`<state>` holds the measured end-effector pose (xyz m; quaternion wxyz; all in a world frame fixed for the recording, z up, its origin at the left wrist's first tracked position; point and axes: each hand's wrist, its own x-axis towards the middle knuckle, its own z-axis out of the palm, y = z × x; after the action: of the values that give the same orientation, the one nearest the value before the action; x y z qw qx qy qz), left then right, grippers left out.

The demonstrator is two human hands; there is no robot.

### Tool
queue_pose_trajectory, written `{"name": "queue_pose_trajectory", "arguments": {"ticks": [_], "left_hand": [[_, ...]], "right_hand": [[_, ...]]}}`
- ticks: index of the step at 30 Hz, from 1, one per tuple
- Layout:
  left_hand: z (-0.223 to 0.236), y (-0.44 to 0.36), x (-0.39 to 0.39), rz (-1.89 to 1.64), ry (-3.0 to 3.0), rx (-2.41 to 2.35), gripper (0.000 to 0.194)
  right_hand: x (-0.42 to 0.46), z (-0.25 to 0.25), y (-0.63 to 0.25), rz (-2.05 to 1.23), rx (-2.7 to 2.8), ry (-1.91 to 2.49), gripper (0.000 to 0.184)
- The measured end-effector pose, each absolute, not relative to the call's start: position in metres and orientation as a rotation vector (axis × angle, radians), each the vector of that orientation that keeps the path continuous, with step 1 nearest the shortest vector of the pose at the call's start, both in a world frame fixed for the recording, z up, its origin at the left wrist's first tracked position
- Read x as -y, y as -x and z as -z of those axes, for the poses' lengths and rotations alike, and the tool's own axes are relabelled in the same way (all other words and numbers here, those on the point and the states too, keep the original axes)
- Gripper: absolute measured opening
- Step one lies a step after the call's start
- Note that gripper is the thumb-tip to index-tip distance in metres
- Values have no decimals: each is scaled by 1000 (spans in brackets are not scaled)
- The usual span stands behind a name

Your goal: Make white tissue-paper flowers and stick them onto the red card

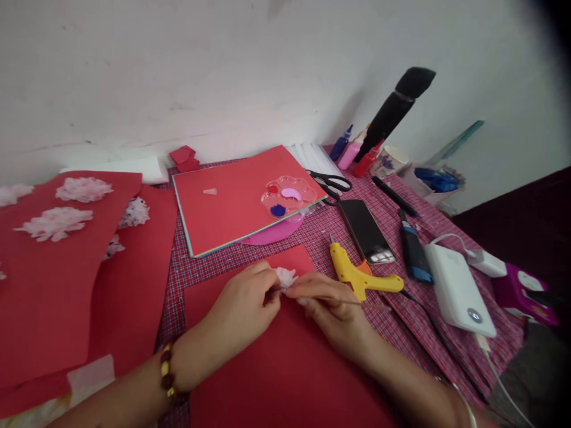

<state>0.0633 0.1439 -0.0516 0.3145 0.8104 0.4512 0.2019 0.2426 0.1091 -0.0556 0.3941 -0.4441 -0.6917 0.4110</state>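
My left hand (256,297) is closed, its fingertips pinching a small white-pink paper flower (285,276) above a red paper sheet (267,362). From the other side, my right hand (332,306) is also closed and meets the flower with its fingertips. A thin brown stick (350,302), perhaps a paintbrush, runs through the right hand's fingers and points to the right. The flower's base is hidden by the fingers. Just beyond the right hand lies a yellow glue gun (357,273).
Red sheets with several pale paper flowers (84,189) lie left. A paint palette (288,199) rests on a paper stack (223,202) at the back, beside scissors (332,181). Right are a phone (366,229), a black-blue lighter-like tool (414,249), a power bank (459,288) and paint bottles (351,151).
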Motion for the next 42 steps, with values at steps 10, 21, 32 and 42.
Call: {"name": "queue_pose_trajectory", "arguments": {"ticks": [10, 21, 32, 42], "left_hand": [[49, -62, -145, -586, -2079, -1130, 19], [54, -60, -149, -587, -2014, -1211, 13], [53, -60, -150, -603, -2007, -1203, 16], [60, -58, -150, -621, -2018, -1149, 15]], "right_hand": [[-112, 52, -240, -1274, 1395, 1187, 12], [-106, 57, -241, -1080, 1544, 1149, 17], [-112, 60, -237, -983, 1713, 1246, 20], [-109, 47, -237, -830, 1893, 1373, 15]]}}
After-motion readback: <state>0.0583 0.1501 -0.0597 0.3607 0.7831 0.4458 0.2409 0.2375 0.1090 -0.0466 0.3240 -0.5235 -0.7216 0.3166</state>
